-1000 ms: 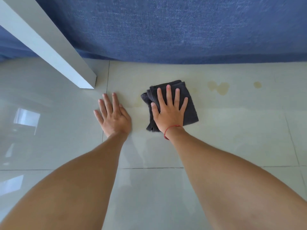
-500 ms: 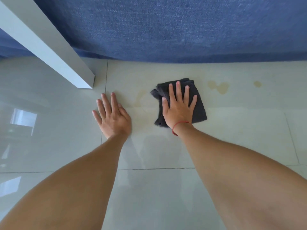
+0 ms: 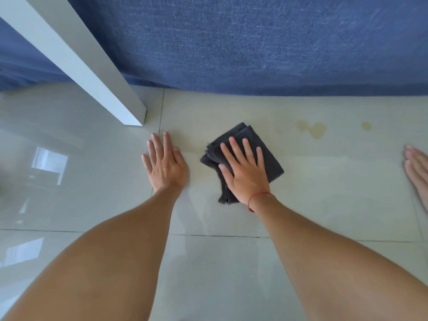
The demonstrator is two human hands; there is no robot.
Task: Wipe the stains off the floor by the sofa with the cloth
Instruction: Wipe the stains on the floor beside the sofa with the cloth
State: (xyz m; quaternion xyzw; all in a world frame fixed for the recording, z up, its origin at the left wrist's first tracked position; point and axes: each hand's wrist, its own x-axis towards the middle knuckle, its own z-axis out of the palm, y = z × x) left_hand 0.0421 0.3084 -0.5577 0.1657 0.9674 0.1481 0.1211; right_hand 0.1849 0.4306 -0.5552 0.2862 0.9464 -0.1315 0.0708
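My right hand (image 3: 245, 174) lies flat, fingers spread, pressing a folded dark grey cloth (image 3: 274, 166) onto the pale tiled floor (image 3: 231, 262). Just left of it, my left hand (image 3: 165, 163) rests palm down on the bare tile with nothing in it. A yellowish double stain (image 3: 312, 130) sits right of and beyond the cloth, and a smaller spot (image 3: 366, 126) lies farther right. A faint smear shows on the tile between my hands. The blue sofa (image 3: 254, 42) fills the top of the view, its lower edge just beyond the stains.
A white table leg (image 3: 92, 72) slants down to the floor just beyond my left hand. Another person's blurred hand (image 3: 416, 170) shows at the right edge, low over the floor. Window reflections gleam on the tiles at left.
My right hand first slid the cloth right toward the stains, then drew it back toward me and slightly left. A blurred hand has come in at the right edge. My left hand stayed put.
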